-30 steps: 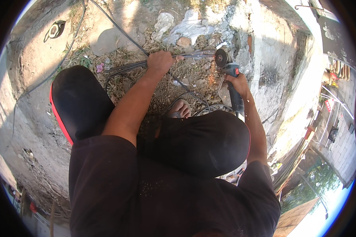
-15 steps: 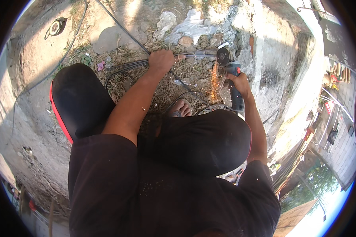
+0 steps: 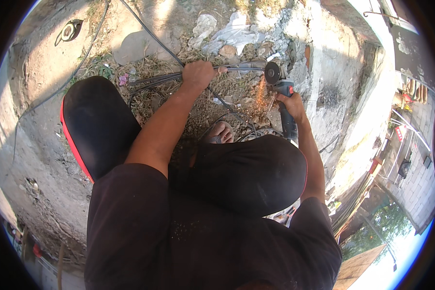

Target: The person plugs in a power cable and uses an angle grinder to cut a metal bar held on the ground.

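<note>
My left hand (image 3: 198, 73) is closed around a bundle of thin grey metal rods (image 3: 241, 68) lying across dry grass and soil. My right hand (image 3: 291, 102) grips a dark angle grinder (image 3: 288, 121) with a red switch. Its black disc (image 3: 272, 72) meets the right end of the rods, and orange sparks (image 3: 261, 96) spray down from it toward the ground. The exact contact point is hidden behind the disc. My sandaled foot (image 3: 222, 131) shows below the rods, between my bent black-clad knees (image 3: 99, 121).
A tape measure (image 3: 70, 30) lies at the upper left. A black cable (image 3: 147, 29) runs diagonally under my left hand, with more loops near my foot. Crumpled white plastic (image 3: 232, 34), stones and rubble lie beyond the rods. A pale concrete edge (image 3: 348, 29) borders the right.
The spray of sparks grew much denser half a second ago and is slightly thinner now. My left hand and the disc have shifted a few pixels rightward; both grips are unchanged.
</note>
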`<state>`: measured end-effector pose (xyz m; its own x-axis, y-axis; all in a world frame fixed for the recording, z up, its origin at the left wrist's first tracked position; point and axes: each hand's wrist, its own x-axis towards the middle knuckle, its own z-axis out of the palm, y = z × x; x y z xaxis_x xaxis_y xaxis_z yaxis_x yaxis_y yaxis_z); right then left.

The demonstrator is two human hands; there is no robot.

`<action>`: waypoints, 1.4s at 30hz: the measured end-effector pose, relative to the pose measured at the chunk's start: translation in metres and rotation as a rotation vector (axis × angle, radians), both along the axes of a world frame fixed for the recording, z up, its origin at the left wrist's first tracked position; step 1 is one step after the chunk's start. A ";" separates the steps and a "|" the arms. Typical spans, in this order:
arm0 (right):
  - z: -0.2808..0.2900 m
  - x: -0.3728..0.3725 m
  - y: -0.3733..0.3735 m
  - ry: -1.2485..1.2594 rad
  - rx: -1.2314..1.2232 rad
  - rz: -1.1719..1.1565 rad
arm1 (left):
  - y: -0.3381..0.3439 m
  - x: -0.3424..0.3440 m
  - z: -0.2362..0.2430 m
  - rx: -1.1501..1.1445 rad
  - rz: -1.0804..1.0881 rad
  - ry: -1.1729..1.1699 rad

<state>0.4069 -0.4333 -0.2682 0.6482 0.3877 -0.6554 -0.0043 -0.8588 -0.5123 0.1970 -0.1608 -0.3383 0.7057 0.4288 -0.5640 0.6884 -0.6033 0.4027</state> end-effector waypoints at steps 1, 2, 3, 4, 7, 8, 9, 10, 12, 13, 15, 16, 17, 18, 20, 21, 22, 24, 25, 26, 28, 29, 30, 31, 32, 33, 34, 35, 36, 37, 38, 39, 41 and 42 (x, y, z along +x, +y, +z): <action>-0.004 0.003 -0.004 0.005 0.002 0.010 | 0.000 0.000 0.000 0.001 -0.006 -0.006; -0.003 0.002 -0.002 0.012 -0.011 0.006 | 0.000 0.000 0.000 0.001 -0.003 -0.003; -0.003 0.002 -0.001 0.018 -0.023 0.001 | 0.000 -0.001 -0.001 0.001 0.000 0.000; -0.002 0.000 0.001 0.025 -0.036 -0.004 | 0.000 -0.002 -0.001 0.001 0.003 0.003; 0.004 -0.007 0.004 0.019 0.054 0.001 | 0.000 -0.004 -0.003 0.020 0.019 -0.021; 0.000 -0.004 -0.002 0.028 0.051 -0.018 | 0.000 -0.003 -0.002 0.025 0.015 -0.029; -0.007 0.000 -0.010 0.038 0.049 -0.037 | -0.001 -0.002 -0.001 0.030 0.009 -0.036; -0.014 0.005 -0.017 0.047 0.046 -0.057 | -0.002 -0.001 0.000 0.035 0.003 -0.043; -0.016 0.007 -0.014 -0.049 -0.010 0.024 | -0.001 -0.001 -0.001 0.024 0.007 -0.028; -0.017 0.007 -0.014 -0.097 -0.039 0.064 | -0.001 -0.001 -0.002 0.018 0.009 -0.021; -0.009 0.002 -0.002 -0.069 0.021 0.056 | 0.000 -0.002 -0.006 0.013 0.018 -0.017; -0.006 0.000 0.003 -0.055 0.051 0.052 | 0.001 -0.003 -0.008 0.011 0.023 -0.014; -0.005 0.001 0.002 -0.037 0.036 0.041 | 0.000 -0.002 -0.008 0.004 0.018 -0.003; -0.005 0.003 0.002 -0.019 0.021 0.030 | 0.000 -0.001 -0.007 -0.003 0.014 0.008; -0.008 0.007 -0.001 -0.011 0.016 0.013 | 0.000 0.001 -0.005 -0.006 0.009 0.012; -0.012 0.008 -0.005 -0.023 0.027 0.006 | -0.001 0.001 -0.003 -0.003 0.008 0.005; -0.015 0.010 -0.009 -0.034 0.037 -0.001 | -0.001 0.002 -0.002 0.001 0.007 -0.003; -0.003 0.000 0.006 -0.013 0.018 -0.015 | 0.000 -0.002 -0.006 0.006 0.020 0.008; 0.001 -0.003 0.011 -0.003 0.009 -0.022 | 0.001 -0.004 -0.008 0.008 0.025 0.012; 0.001 -0.003 0.009 -0.011 0.006 -0.018 | 0.000 -0.002 -0.009 0.009 0.019 0.005; 0.000 0.000 0.006 -0.026 -0.001 -0.010 | -0.002 0.001 -0.011 0.012 0.008 -0.009; 0.001 -0.002 0.008 -0.028 0.006 -0.010 | -0.002 0.000 -0.013 0.017 0.014 -0.013; 0.003 -0.003 0.011 -0.029 0.013 -0.010 | -0.002 -0.001 -0.015 0.021 0.021 -0.016; 0.005 -0.005 0.013 -0.031 0.020 -0.010 | -0.002 -0.001 -0.017 0.026 0.027 -0.019; 0.004 -0.005 0.012 -0.023 0.024 -0.018 | -0.002 -0.001 -0.017 0.023 0.025 -0.013; 0.003 -0.004 0.010 -0.016 0.027 -0.025 | -0.002 -0.001 -0.017 0.020 0.023 -0.006; 0.001 -0.004 0.008 -0.008 0.030 -0.033 | -0.002 -0.001 -0.017 0.016 0.021 0.000; -0.001 -0.003 0.005 -0.020 0.049 -0.022 | -0.002 -0.001 -0.014 0.015 0.019 -0.003; -0.003 -0.002 0.003 -0.033 0.068 -0.011 | -0.002 0.000 -0.010 0.014 0.016 -0.007; -0.005 -0.001 -0.001 -0.046 0.087 -0.001 | -0.002 0.001 -0.007 0.012 0.013 -0.010; -0.003 -0.002 0.002 -0.033 0.062 -0.006 | -0.002 0.001 -0.008 0.014 0.009 -0.006; 0.001 -0.002 0.005 -0.020 0.036 -0.011 | -0.001 0.000 -0.008 0.016 0.004 -0.002; 0.003 -0.003 0.007 -0.012 0.008 -0.016 | -0.001 0.000 -0.013 0.027 0.003 -0.006; 0.002 -0.003 0.007 -0.017 0.005 -0.015 | -0.002 0.000 -0.021 0.038 0.006 -0.014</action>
<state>0.4039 -0.4268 -0.2658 0.6647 0.3811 -0.6426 -0.0086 -0.8561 -0.5167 0.1965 -0.1628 -0.3594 0.7106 0.4536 -0.5379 0.6865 -0.6142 0.3892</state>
